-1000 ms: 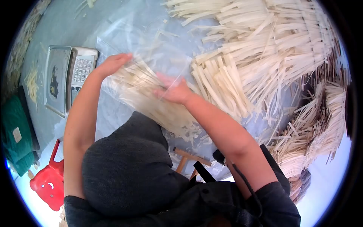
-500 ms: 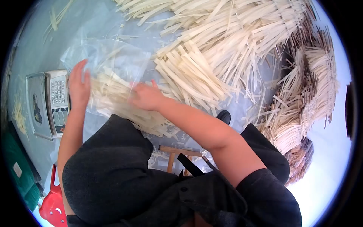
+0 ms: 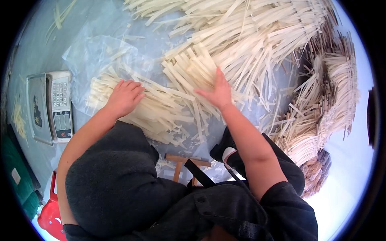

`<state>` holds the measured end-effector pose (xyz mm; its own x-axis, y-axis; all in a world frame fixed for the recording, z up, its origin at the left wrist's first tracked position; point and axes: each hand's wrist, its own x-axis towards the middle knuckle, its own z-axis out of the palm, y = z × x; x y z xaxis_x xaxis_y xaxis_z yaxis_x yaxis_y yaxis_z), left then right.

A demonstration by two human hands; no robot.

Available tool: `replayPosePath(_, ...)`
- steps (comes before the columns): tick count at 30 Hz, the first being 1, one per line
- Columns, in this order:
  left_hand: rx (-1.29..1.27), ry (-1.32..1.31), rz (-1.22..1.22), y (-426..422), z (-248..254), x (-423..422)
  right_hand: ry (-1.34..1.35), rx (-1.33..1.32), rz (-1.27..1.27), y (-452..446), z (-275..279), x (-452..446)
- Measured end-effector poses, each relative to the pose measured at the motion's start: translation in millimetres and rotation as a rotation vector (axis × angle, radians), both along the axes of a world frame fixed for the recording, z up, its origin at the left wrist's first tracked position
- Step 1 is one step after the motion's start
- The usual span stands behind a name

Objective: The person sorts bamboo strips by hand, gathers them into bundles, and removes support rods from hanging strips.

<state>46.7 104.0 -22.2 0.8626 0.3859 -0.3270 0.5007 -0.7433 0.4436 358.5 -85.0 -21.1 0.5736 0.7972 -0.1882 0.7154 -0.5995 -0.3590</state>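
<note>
Resting palm down, the left hand (image 3: 125, 98) lies on a loose bundle of pale flat strips (image 3: 157, 110), its fingers close together and slightly bent; it is not visibly pinching any of them. The right hand (image 3: 218, 91) is open — thumb spread out to the left, fingers pointing away from the body — at the edge of a second bundle of strips (image 3: 189, 66). Whether it touches those strips, I cannot tell.

The bundle under the left hand lies on the grey-blue floor (image 3: 86, 14), in front of the person's knees. Its far left end is beside or within a crumpled clear plastic bag (image 3: 94, 50); which of the two is unclear. The second bundle lies just to the right, overlapping a wide spread of similar strips (image 3: 257, 40) that fills the upper right. Farther right is a heaped pile of strips (image 3: 321, 116), with brown ends showing.

To the left are a digital scale (image 3: 61, 114) with a numbered keypad and its metal pan (image 3: 39, 106). A green cloth-like item (image 3: 18, 188) sits at the left edge, above a red plastic object (image 3: 50, 219) with a curved white mark. Near the bottom centre — between dark-clothed legs — are a wooden frame (image 3: 187, 159) and a black shoe (image 3: 220, 149).
</note>
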Motion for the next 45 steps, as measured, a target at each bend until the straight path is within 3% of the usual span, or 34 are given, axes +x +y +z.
replayPosePath(1, 0.029, -0.001, -0.027, -1, -1, -3, -0.155, -0.085, 0.09, -1, -2, -16)
replayPosePath(7, 0.018, -0.077, -0.052, -4, 3, 2, -0.142, -0.243, 0.055, 1, -5, -61)
replayPosePath(14, 0.083, -0.125, -0.115, -12, -10, 28, -0.242, -0.136, 0.132, 6, -4, -32)
replayPosePath(17, 0.078, -0.017, -0.136, -11, -17, 26, -0.14, -0.198, 0.038, 12, -4, -8)
replayPosePath(19, 0.071, -0.018, -0.128, -11, -17, 26, 0.063, -0.275, -0.01, 15, -3, 0)
replayPosePath(25, -0.059, 0.046, -0.136, -6, -8, 25, 0.051, -0.487, 0.07, 25, 17, -5)
replayPosePath(29, -0.117, 0.014, -0.179, -4, -5, 20, 0.163, -0.363, 0.035, 13, -14, 16)
replayPosePath(37, 0.004, -0.046, -0.259, -10, 5, 31, -0.051, -0.201, -0.022, 8, -4, -63)
replayPosePath(45, -0.053, 0.079, -0.289, -10, -13, 28, -0.101, -0.263, 0.015, 12, -12, -89)
